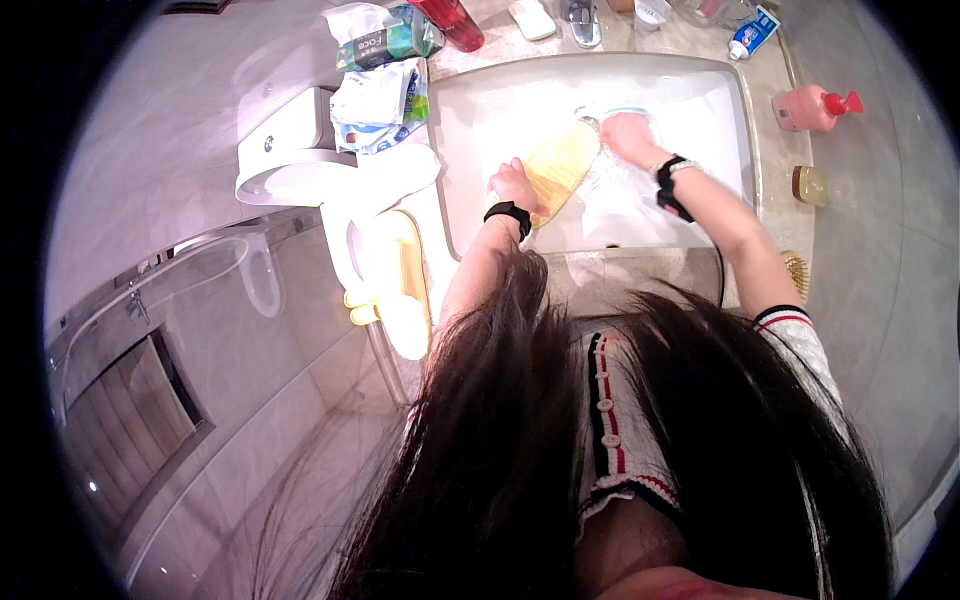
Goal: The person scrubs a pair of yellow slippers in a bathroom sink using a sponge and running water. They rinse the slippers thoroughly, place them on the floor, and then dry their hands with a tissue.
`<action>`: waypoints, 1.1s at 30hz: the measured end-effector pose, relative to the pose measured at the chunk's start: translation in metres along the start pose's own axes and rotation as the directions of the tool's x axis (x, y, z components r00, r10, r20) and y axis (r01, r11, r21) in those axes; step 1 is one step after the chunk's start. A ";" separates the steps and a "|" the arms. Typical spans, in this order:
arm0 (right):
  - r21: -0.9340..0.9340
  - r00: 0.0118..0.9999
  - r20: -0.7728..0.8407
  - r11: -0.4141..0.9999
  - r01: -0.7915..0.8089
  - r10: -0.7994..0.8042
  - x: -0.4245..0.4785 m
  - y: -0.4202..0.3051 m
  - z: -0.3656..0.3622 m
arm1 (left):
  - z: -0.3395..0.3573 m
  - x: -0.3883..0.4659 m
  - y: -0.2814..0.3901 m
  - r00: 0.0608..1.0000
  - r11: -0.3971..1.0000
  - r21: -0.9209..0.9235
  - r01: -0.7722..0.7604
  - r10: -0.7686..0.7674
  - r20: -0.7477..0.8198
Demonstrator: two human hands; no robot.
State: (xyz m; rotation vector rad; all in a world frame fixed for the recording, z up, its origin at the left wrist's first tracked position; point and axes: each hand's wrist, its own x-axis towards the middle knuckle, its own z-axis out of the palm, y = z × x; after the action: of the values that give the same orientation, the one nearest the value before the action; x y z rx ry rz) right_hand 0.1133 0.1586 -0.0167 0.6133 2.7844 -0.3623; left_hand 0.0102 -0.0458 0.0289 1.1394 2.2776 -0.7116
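A yellow slipper lies slanted in the white washbasin. My left hand grips its lower left end. Near its upper end, my right hand is closed round a blurred white and light-blue object, seemingly a brush. Water splashes below my right hand, by the slipper's right side. Glare hides part of the basin and of the slipper's outline. Another yellow slipper rests left of the basin, beside the toilet.
Tissue packs and wipes lie at the basin's upper left. A red bottle, white soap bar and toothpaste tube line the far counter. A pink pump bottle, a yellowish block and a hairbrush are at right.
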 end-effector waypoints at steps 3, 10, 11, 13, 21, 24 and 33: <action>-0.049 0.995 -0.024 0.994 -0.093 0.092 -0.020 0.039 0.003 | 0.008 0.004 -0.003 1.000 0.999 -0.024 -0.026 0.026 -0.010; 0.279 0.994 -0.091 0.956 0.088 -0.065 -0.047 -0.027 0.000 | 0.018 0.014 -0.010 0.997 0.997 -0.073 -0.034 0.039 0.063; 0.293 0.986 -0.060 0.942 0.165 -0.154 -0.047 -0.040 -0.007 | 0.018 0.014 -0.011 0.997 0.997 -0.076 -0.020 0.026 0.075; 0.129 0.940 0.014 0.932 0.338 -0.342 -0.049 -0.046 0.002 | 0.006 0.009 -0.007 0.997 0.997 -0.053 -0.051 0.054 0.051; -0.005 0.921 0.064 0.923 0.386 -0.384 -0.046 -0.053 0.003 | 0.013 0.016 -0.008 0.999 0.997 -0.078 -0.021 0.024 0.048; 0.115 0.958 -0.086 0.953 0.281 -0.272 -0.041 -0.034 0.005 | 0.011 0.011 -0.003 0.994 0.999 -0.043 -0.010 0.014 0.105; 0.040 0.963 0.031 0.963 0.265 -0.267 -0.043 -0.046 0.010 | 0.001 0.001 -0.004 1.000 0.998 -0.064 -0.024 0.025 0.015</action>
State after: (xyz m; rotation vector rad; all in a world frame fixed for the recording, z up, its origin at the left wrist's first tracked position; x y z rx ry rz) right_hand 0.1330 0.0989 -0.0046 0.2347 2.8349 -0.4721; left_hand 0.0063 -0.0477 0.0281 1.1263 2.2526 -0.6318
